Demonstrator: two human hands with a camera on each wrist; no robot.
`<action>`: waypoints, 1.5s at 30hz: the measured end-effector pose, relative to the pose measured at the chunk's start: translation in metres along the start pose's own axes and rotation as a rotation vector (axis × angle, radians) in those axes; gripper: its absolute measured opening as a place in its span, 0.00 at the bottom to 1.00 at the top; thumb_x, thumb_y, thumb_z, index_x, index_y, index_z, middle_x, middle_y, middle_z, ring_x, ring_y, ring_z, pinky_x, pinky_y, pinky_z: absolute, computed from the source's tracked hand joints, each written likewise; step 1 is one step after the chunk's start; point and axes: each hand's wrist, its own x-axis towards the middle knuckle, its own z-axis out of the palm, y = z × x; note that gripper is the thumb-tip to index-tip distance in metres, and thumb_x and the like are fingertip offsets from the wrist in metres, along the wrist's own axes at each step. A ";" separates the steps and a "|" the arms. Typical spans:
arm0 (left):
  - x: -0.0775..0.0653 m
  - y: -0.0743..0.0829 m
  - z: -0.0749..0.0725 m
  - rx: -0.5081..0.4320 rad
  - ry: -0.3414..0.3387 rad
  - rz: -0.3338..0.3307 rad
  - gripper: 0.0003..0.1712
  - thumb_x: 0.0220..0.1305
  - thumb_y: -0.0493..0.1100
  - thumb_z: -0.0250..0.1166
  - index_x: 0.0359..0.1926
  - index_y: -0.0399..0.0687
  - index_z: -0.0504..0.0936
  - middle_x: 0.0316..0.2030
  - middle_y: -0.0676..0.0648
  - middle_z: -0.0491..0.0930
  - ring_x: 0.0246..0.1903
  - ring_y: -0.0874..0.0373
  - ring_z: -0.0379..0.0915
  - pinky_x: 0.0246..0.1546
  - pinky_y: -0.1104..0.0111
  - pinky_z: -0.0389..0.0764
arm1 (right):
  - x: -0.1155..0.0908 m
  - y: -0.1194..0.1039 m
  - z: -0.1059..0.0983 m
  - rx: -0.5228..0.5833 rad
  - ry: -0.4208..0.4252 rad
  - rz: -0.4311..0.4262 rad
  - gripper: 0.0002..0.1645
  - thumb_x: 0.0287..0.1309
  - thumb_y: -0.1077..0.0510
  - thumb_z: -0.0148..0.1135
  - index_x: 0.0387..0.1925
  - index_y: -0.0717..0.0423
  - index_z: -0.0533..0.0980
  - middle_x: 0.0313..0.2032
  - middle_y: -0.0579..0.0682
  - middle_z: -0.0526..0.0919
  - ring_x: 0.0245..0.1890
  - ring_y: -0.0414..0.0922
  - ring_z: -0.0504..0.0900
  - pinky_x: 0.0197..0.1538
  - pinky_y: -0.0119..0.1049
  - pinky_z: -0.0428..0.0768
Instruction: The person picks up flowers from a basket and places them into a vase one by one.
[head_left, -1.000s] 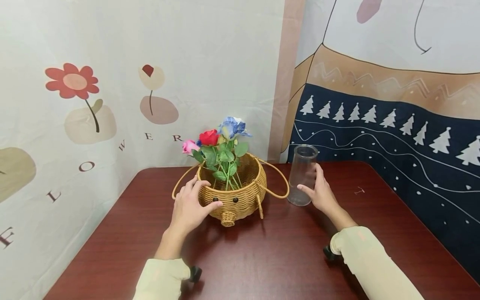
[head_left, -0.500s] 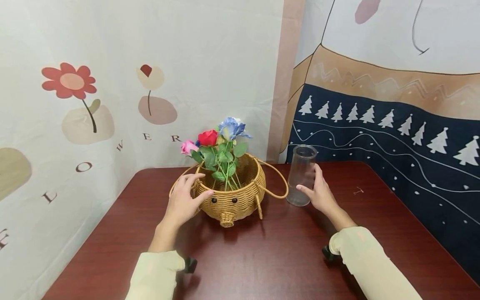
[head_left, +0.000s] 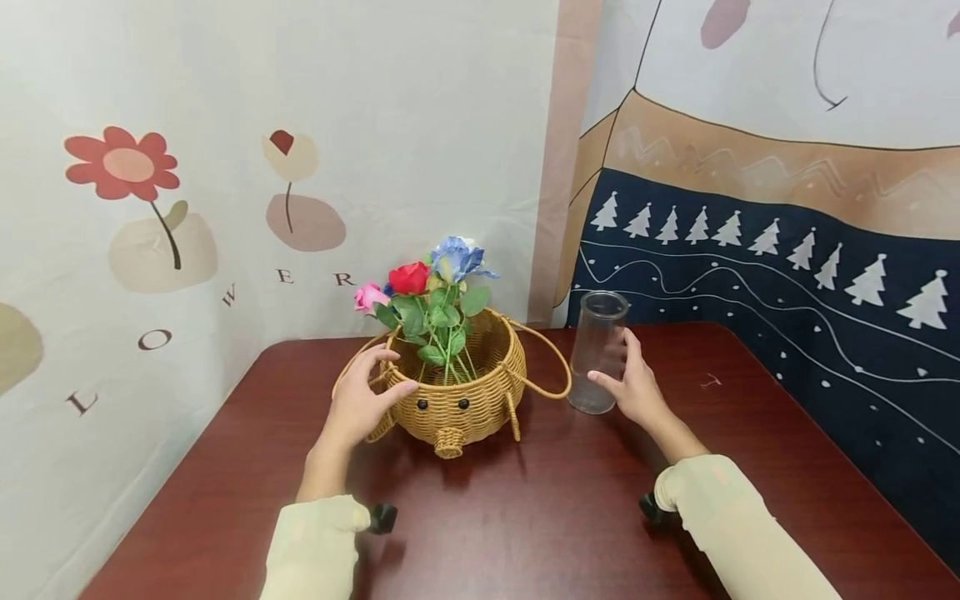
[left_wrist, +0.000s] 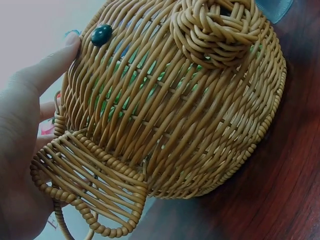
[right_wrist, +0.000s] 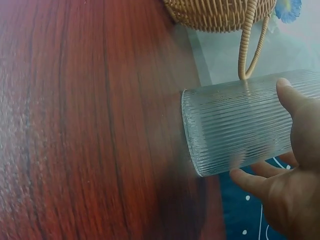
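Note:
A round wicker basket (head_left: 480, 408) with bead eyes and a woven snout stands on the table. Artificial flowers lean out of it: a red rose (head_left: 409, 278), a pink rose (head_left: 371, 297) and a blue bloom (head_left: 456, 260). My left hand (head_left: 358, 400) holds the basket's left rim; in the left wrist view the thumb (left_wrist: 52, 65) lies by one eye, and the other fingers are partly hidden behind the rim and woven ear (left_wrist: 90, 185). To the right, my right hand (head_left: 637, 387) grips an upright, ribbed clear glass vase (head_left: 596, 358), thumb and fingers on opposite sides.
The dark red wooden table (head_left: 480, 517) meets a patterned cloth backdrop (head_left: 420, 125) behind and a navy tree-print one (head_left: 750, 275) at right. A looped basket handle (head_left: 558, 358) sticks out toward the vase.
My left hand has slid left along the basket's rim, its thumb moving away from the eyes. The head view has turned slightly right. My right hand stays at the vase.

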 end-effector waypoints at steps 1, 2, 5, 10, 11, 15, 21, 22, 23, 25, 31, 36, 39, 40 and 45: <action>-0.001 -0.001 0.000 -0.003 0.006 0.001 0.30 0.53 0.53 0.75 0.54 0.48 0.76 0.66 0.42 0.66 0.65 0.47 0.61 0.59 0.49 0.69 | 0.000 -0.001 0.001 0.000 0.000 0.010 0.56 0.58 0.59 0.69 0.74 0.56 0.41 0.63 0.69 0.64 0.60 0.65 0.69 0.58 0.61 0.70; -0.002 -0.002 0.000 -0.005 0.010 0.003 0.29 0.53 0.53 0.75 0.53 0.49 0.77 0.66 0.42 0.66 0.65 0.47 0.61 0.58 0.49 0.70 | 0.000 -0.001 0.001 -0.001 0.000 0.019 0.56 0.58 0.59 0.69 0.74 0.56 0.41 0.63 0.69 0.64 0.60 0.65 0.69 0.58 0.61 0.70; -0.002 -0.002 -0.001 -0.019 0.010 0.014 0.27 0.53 0.53 0.75 0.52 0.50 0.78 0.66 0.43 0.67 0.65 0.48 0.61 0.58 0.52 0.71 | -0.002 -0.003 0.001 -0.010 0.005 0.043 0.57 0.58 0.57 0.69 0.74 0.57 0.39 0.64 0.69 0.63 0.62 0.65 0.67 0.59 0.62 0.69; -0.002 -0.003 -0.001 -0.040 0.011 0.025 0.25 0.52 0.53 0.76 0.49 0.51 0.79 0.65 0.44 0.68 0.64 0.47 0.62 0.56 0.53 0.73 | -0.007 -0.010 -0.001 0.017 0.042 0.046 0.58 0.58 0.54 0.69 0.75 0.57 0.39 0.65 0.70 0.61 0.64 0.65 0.65 0.59 0.61 0.68; -0.002 -0.004 -0.001 -0.043 0.013 0.029 0.25 0.51 0.53 0.76 0.48 0.50 0.79 0.65 0.44 0.68 0.64 0.47 0.62 0.55 0.53 0.74 | -0.008 -0.012 -0.001 0.027 0.060 0.045 0.57 0.58 0.54 0.69 0.75 0.57 0.41 0.66 0.69 0.61 0.64 0.64 0.65 0.60 0.61 0.68; -0.002 -0.005 -0.001 -0.056 0.017 0.037 0.26 0.51 0.52 0.76 0.48 0.48 0.80 0.65 0.42 0.68 0.64 0.45 0.61 0.54 0.52 0.75 | -0.012 -0.021 -0.003 0.077 0.119 0.025 0.55 0.58 0.55 0.69 0.75 0.57 0.44 0.66 0.68 0.63 0.64 0.62 0.65 0.60 0.59 0.68; -0.002 -0.005 -0.001 -0.066 0.023 0.036 0.25 0.50 0.51 0.77 0.48 0.49 0.80 0.65 0.44 0.68 0.64 0.47 0.62 0.55 0.54 0.74 | -0.020 -0.034 -0.007 0.150 0.174 0.030 0.50 0.59 0.58 0.68 0.74 0.57 0.48 0.64 0.65 0.67 0.63 0.60 0.67 0.59 0.59 0.69; -0.001 -0.006 -0.001 -0.061 0.026 0.042 0.25 0.50 0.50 0.77 0.47 0.49 0.80 0.64 0.44 0.69 0.64 0.47 0.62 0.56 0.53 0.74 | -0.021 -0.036 -0.007 0.153 0.188 0.027 0.50 0.59 0.58 0.68 0.74 0.57 0.49 0.63 0.65 0.67 0.63 0.59 0.68 0.59 0.59 0.70; -0.001 -0.006 -0.001 -0.058 0.028 0.046 0.25 0.50 0.50 0.77 0.47 0.49 0.80 0.64 0.43 0.69 0.64 0.47 0.62 0.56 0.53 0.73 | -0.022 -0.038 -0.007 0.157 0.204 0.025 0.49 0.59 0.59 0.68 0.73 0.56 0.50 0.63 0.64 0.68 0.63 0.58 0.68 0.59 0.58 0.70; -0.001 -0.008 0.000 -0.060 0.031 0.056 0.25 0.50 0.49 0.77 0.47 0.49 0.80 0.64 0.43 0.69 0.64 0.46 0.62 0.56 0.52 0.73 | -0.025 -0.043 -0.005 0.166 0.250 0.008 0.46 0.58 0.60 0.68 0.72 0.57 0.54 0.61 0.61 0.70 0.61 0.55 0.70 0.58 0.55 0.72; 0.001 -0.012 0.001 -0.088 0.020 0.054 0.25 0.50 0.48 0.77 0.48 0.47 0.80 0.65 0.42 0.68 0.64 0.46 0.61 0.57 0.51 0.72 | -0.041 -0.078 0.001 0.266 0.361 -0.126 0.36 0.56 0.70 0.67 0.64 0.69 0.64 0.53 0.68 0.76 0.52 0.61 0.76 0.51 0.32 0.78; 0.001 -0.013 0.002 -0.113 0.013 0.056 0.24 0.51 0.45 0.77 0.48 0.46 0.80 0.65 0.41 0.67 0.65 0.44 0.60 0.57 0.49 0.72 | -0.040 -0.080 0.010 0.342 0.352 -0.192 0.33 0.54 0.74 0.66 0.61 0.72 0.66 0.49 0.70 0.77 0.46 0.65 0.77 0.49 0.29 0.78; 0.000 -0.012 0.003 -0.119 0.014 0.047 0.24 0.51 0.45 0.77 0.48 0.46 0.80 0.66 0.41 0.66 0.65 0.44 0.60 0.57 0.48 0.71 | -0.033 -0.072 0.017 0.354 0.331 -0.204 0.33 0.55 0.72 0.67 0.62 0.68 0.67 0.49 0.67 0.78 0.45 0.58 0.80 0.49 0.27 0.77; 0.000 -0.012 0.003 -0.121 0.012 0.041 0.24 0.51 0.45 0.77 0.48 0.47 0.79 0.66 0.41 0.66 0.65 0.44 0.60 0.57 0.48 0.70 | -0.031 -0.071 0.020 0.363 0.325 -0.207 0.33 0.55 0.71 0.67 0.62 0.67 0.67 0.49 0.66 0.79 0.45 0.55 0.81 0.49 0.27 0.77; -0.003 -0.013 0.001 -0.120 0.013 0.019 0.24 0.52 0.48 0.76 0.48 0.49 0.79 0.66 0.43 0.66 0.63 0.43 0.62 0.57 0.46 0.69 | -0.021 -0.081 0.034 0.399 0.294 -0.218 0.32 0.56 0.69 0.67 0.62 0.63 0.68 0.47 0.60 0.79 0.42 0.41 0.82 0.49 0.26 0.77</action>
